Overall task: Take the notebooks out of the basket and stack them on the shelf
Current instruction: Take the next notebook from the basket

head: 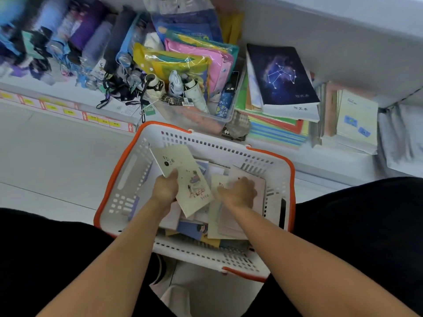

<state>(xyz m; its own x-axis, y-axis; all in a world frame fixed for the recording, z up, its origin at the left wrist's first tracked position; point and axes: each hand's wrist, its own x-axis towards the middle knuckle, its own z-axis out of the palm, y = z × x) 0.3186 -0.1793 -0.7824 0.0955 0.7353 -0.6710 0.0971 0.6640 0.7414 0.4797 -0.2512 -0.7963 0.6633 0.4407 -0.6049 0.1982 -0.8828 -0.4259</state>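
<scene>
From where I watched, the left hand (165, 188) gripped a cream notebook (183, 179) by its left edge, thumb on the illustrated cover and fingers curled beneath, so that the book was tilted up above the rest of the pile with its far corner toward the rim of the basket (270, 156). The right hand (239, 192) lay palm down inside the basket on a pale notebook (254, 179), its fingers bent over the cover; I could not tell whether they had closed round the edge or only pressed on it. The basket was white with orange handles and stood on the floor between the person's knees, just in front of the low shelf (343, 53). It held a loose heap of more notebooks (199, 229), some cream, some blue, overlapping at angles beneath both hands. On the shelf, to the right, a dark notebook with a constellation cover (281, 74) lay on top of a stack of thin coloured exercise books (274, 131), and a pile of pale books (357, 120) stood beside that. A clear bin (199, 115) of folded umbrellas and bright plastic pouches sat on the shelf directly behind the basket, and further rolled umbrellas (91, 42), blurred, lay to the left.
</scene>
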